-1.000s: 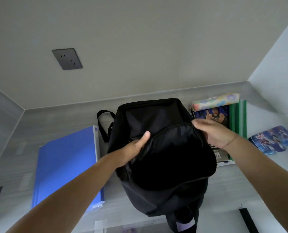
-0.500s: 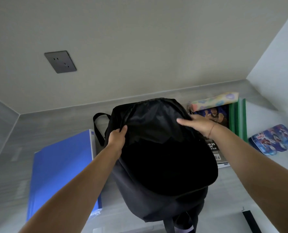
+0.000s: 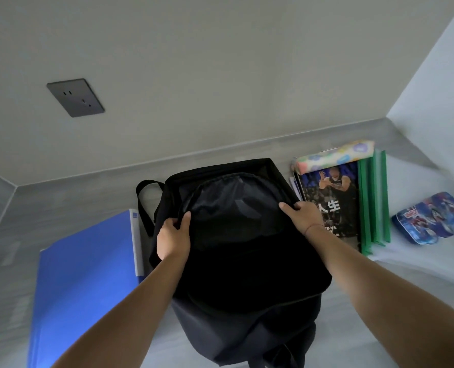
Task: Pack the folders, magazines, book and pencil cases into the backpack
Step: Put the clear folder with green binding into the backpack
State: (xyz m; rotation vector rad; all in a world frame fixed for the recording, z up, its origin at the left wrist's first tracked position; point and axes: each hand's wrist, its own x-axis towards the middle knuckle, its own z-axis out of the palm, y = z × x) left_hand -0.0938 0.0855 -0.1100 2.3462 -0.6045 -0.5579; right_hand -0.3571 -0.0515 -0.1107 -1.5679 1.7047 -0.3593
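A black backpack stands on the grey table, right in front of the person. Its top is open, and a loose dark flap sits across the mouth. The left hand grips the left edge of that flap, with the thumb on top and the fingers curled under the cloth. The right hand holds the right edge, with its fingers bent over the rim. A thin red string goes round the right wrist.

A black strap loops out from the backpack's left side. Just past it lies a big blue folder, flat on the table and close beside the backpack.

On the right there is a pile. A magazine with a ball player on the cover lies on top, just beside the backpack. The right hand covers one corner of it. Some white edges poke out from under the magazine. They may be more magazines or a book, I cannot tell. Green folders stick out from under the pile on its far side. A soft pencil case with bright spots lies across the top end of the pile. A blue tin case with cartoon pictures lies alone, further right.

On the wall behind, a dark socket sits up to the left.
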